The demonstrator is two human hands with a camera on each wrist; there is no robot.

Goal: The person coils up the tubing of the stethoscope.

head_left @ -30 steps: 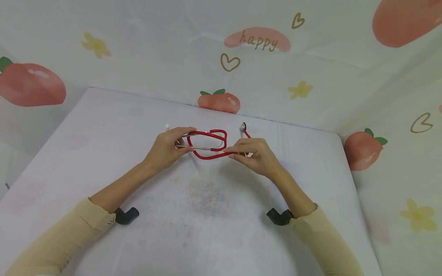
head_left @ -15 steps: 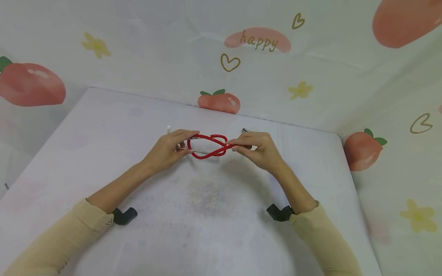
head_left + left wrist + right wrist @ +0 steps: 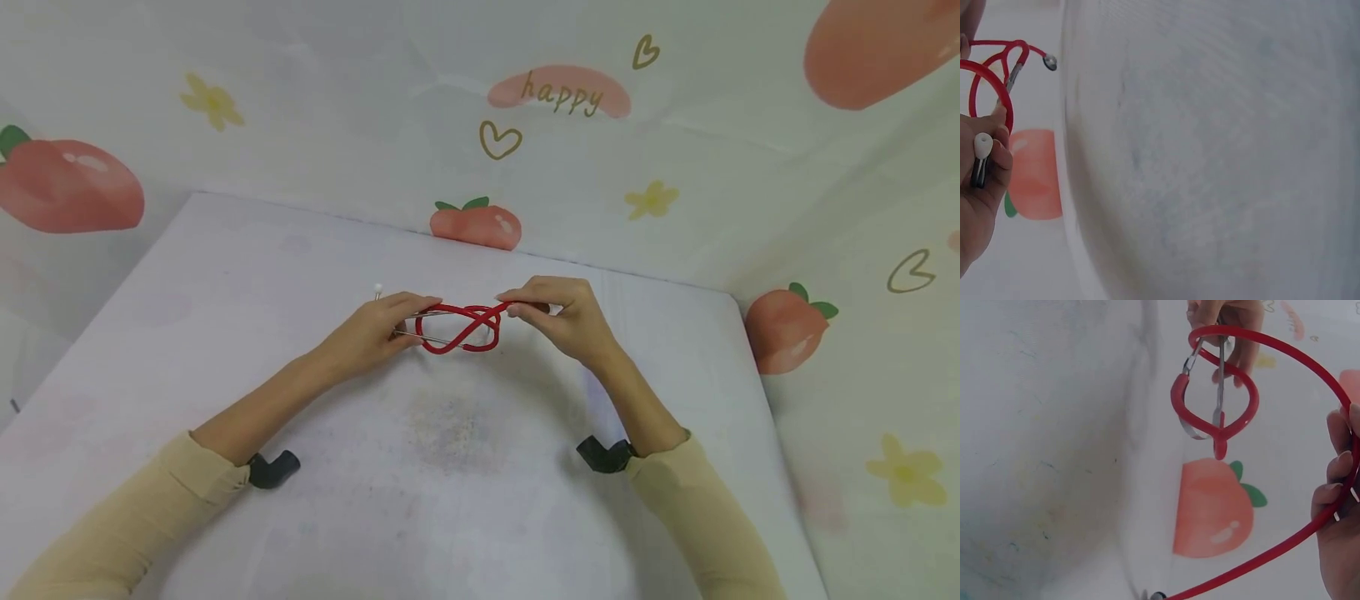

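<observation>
A stethoscope (image 3: pixel 480 322) with red tubing and metal ear tubes is held in the air between both hands. My left hand (image 3: pixel 372 335) grips the ear tubes together with a bend of the tubing; a white ear tip (image 3: pixel 983 145) pokes out beside the fingers. My right hand (image 3: pixel 561 315) pinches the tubing between thumb and fingers, and this strand crosses over the looped part. Past the right hand the tubing runs on to the chest piece (image 3: pixel 1050 62), which hangs free in the left wrist view. In the head view the right hand hides that end.
Beneath the hands lies a white tabletop (image 3: pixel 450 517) with a smudged patch in the middle. A printed cloth backdrop (image 3: pixel 360 125) rises behind and to the right. Dark angled pieces (image 3: pixel 274 470) sit at both sleeve cuffs.
My right hand has lifted away from me, drawing its strand of tubing up across the loop. The left hand has shifted slightly right. The chest piece has gone out of sight in the head view.
</observation>
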